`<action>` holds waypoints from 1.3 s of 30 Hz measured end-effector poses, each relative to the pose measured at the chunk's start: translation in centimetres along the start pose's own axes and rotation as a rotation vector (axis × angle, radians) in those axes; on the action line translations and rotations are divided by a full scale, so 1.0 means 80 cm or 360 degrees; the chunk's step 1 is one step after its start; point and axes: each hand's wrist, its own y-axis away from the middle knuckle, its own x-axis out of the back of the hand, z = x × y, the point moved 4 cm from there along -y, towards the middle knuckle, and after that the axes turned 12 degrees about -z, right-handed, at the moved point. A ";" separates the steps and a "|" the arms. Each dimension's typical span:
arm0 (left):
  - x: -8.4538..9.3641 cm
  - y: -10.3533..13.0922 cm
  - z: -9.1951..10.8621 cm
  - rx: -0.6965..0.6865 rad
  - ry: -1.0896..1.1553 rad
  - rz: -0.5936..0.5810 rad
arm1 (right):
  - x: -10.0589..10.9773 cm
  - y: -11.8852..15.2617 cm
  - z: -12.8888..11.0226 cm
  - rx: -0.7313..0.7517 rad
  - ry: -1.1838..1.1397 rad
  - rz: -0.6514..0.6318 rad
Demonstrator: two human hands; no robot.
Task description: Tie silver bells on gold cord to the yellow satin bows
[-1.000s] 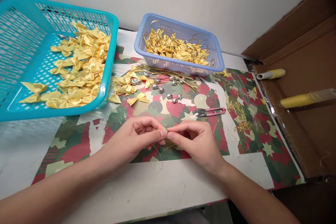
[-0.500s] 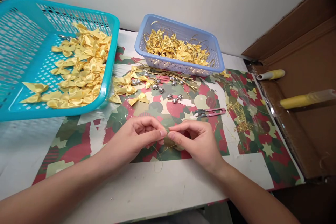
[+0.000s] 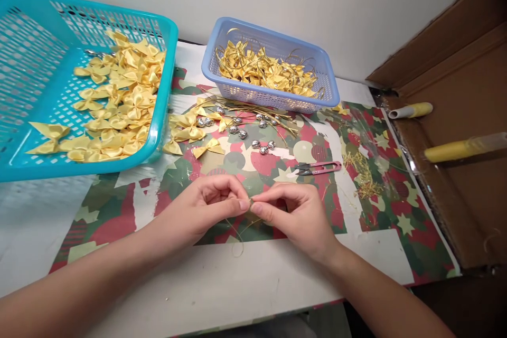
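Observation:
My left hand (image 3: pixel 216 203) and my right hand (image 3: pixel 293 211) meet over the patterned sheet, thumb and forefinger of each pinched together. Between the fingertips they hold a thin gold cord (image 3: pixel 236 236), which hangs in a loop below them. The exact spot where it is gripped is mostly hidden. Behind my hands lie silver bells (image 3: pixel 263 147) in small clusters, a few yellow bows (image 3: pixel 208 148) and a bundle of gold wires (image 3: pixel 253 105). Pink-handled thread snips (image 3: pixel 319 168) rest just beyond my right hand.
A turquoise basket (image 3: pixel 157 132) with many yellow bows stands at the left. At the back is a blue basket (image 3: pixel 273 96) of bows with gold cords. Gold thread scraps (image 3: pixel 368 188) lie at the right, beside a cardboard box (image 3: pixel 455 206) with yellow tubes (image 3: pixel 455 150).
The fingertips of my two hands have come slightly closer together, still pinching the cord. The view has shifted a little.

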 end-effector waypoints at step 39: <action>0.001 0.001 -0.001 -0.0003 -0.0029 0.0038 | -0.001 0.000 0.006 -0.0025 -0.0090 -0.0013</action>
